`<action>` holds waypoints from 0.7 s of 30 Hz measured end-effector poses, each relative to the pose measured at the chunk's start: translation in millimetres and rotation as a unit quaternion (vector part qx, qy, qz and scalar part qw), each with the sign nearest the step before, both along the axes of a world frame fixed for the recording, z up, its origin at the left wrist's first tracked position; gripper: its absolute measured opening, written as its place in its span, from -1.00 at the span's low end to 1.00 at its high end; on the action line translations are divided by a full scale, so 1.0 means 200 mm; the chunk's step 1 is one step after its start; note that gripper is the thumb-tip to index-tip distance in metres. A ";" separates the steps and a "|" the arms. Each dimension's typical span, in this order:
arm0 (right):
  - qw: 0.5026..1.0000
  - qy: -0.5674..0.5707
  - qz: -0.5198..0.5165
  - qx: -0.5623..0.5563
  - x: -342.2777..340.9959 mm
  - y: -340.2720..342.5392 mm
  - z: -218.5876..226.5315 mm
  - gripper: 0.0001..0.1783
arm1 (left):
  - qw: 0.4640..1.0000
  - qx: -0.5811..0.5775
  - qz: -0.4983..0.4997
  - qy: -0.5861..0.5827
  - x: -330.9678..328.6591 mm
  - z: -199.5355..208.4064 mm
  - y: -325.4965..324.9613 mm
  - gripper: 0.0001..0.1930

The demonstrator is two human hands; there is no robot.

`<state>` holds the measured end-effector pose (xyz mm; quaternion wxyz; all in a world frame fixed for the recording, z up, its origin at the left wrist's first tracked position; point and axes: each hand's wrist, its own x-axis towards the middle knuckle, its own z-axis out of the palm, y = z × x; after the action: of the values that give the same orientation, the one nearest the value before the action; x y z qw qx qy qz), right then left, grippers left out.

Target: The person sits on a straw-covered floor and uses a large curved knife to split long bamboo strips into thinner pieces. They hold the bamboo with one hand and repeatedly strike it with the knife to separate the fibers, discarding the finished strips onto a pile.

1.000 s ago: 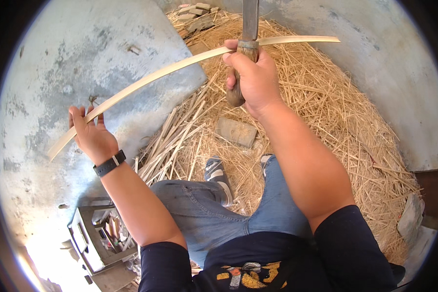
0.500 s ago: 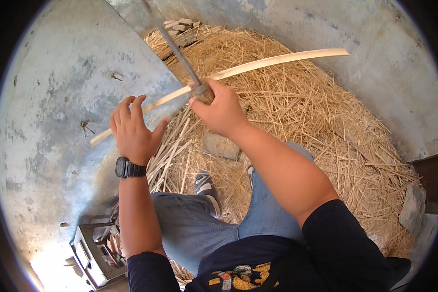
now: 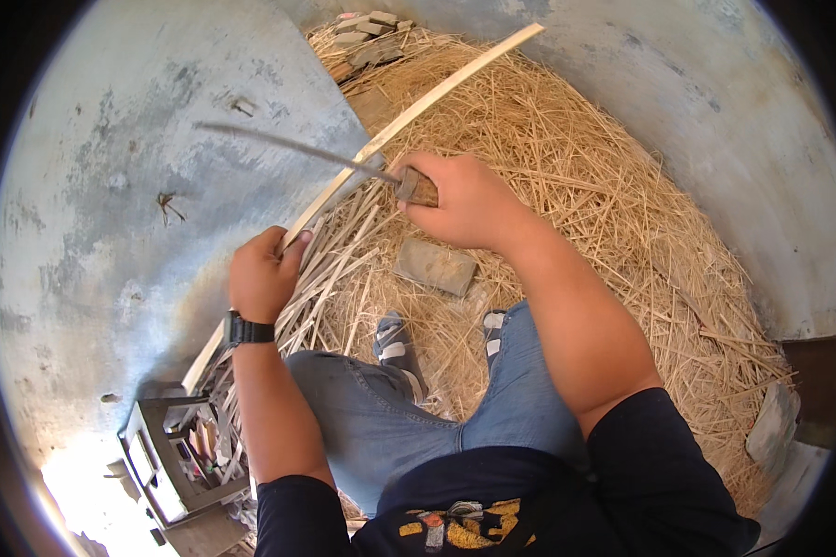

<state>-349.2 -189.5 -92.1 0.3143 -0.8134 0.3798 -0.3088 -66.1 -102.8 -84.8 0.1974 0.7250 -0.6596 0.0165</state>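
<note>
My left hand [image 3: 265, 274], with a dark watch on its wrist, is closed around a long pale bamboo strip [image 3: 441, 91]. The strip slants from below that hand at the left up to the far middle and bends a little; a short stretch is hidden by the hand. In my right hand [image 3: 469, 200] is the wooden handle of a long, narrow-bladed knife [image 3: 293, 147]. Its blade points left and crosses the strip above my left hand. It shows almost edge-on and slightly blurred, so I cannot tell whether it touches the strip.
Straw-like shavings [image 3: 567, 176] cover the floor. Several pale strips [image 3: 339, 251] lie beside my left arm. A brick [image 3: 437, 266] rests ahead of my feet. Grey-blue walls [image 3: 121, 121] stand left and far. A small open cabinet [image 3: 172, 455] holds odds and ends at the lower left.
My left hand has gone from open to closed on the strip. The strip has tilted more steeply. The knife has swung from pointing up and away to pointing left across it.
</note>
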 end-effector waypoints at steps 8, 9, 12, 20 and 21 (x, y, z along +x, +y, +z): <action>0.980 0.186 -0.065 -0.007 0.03 -0.03 -0.06 -0.73 | 0.996 0.024 -0.034 0.078 0.11 -0.19 0.02 -0.45; 0.981 0.174 -0.089 -0.006 0.02 -0.05 -0.06 -0.74 | 0.997 0.011 -0.020 0.077 0.10 -0.20 0.04 -0.46; 0.981 0.138 -0.136 -0.012 0.01 -0.08 -0.07 -0.77 | 0.995 0.011 -0.024 0.101 0.11 -0.21 0.04 -0.48; 0.979 0.163 -0.033 -0.119 0.11 0.00 -0.11 -0.79 | 0.976 0.048 -0.091 0.192 0.15 -0.23 0.06 -0.45; 0.985 0.148 -0.045 -0.079 0.09 -0.02 -0.12 -0.77 | 0.973 0.050 -0.100 0.201 0.15 -0.24 0.06 -0.44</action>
<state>-330.6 -194.0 -115.8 0.1754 -0.8542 0.4330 -0.2283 -35.4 -90.0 -132.3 0.2903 0.6529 -0.6754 -0.1825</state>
